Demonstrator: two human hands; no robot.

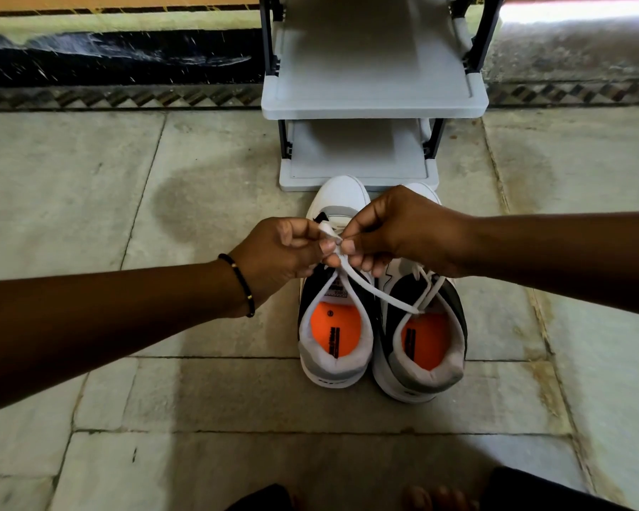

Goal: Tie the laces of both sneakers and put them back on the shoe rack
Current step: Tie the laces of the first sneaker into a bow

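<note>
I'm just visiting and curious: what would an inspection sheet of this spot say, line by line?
Surface: pale stone floor, stained in patches, seams between slabs.
Job's things: two sneakers side by side, heels toward the person, toes at the foot of the grey shoe rack; its two visible shelves hold nothing. White lace of the left sneaker is being worked; one end trails across toward the right sneaker.
Clutter: nothing seen.
Hands: left hand and right hand both pinch the lace above the left sneaker; beaded bracelet on the left wrist.
Cables: nothing seen.
Surroundings: patterned tile border and dark wall base behind the rack.
</note>
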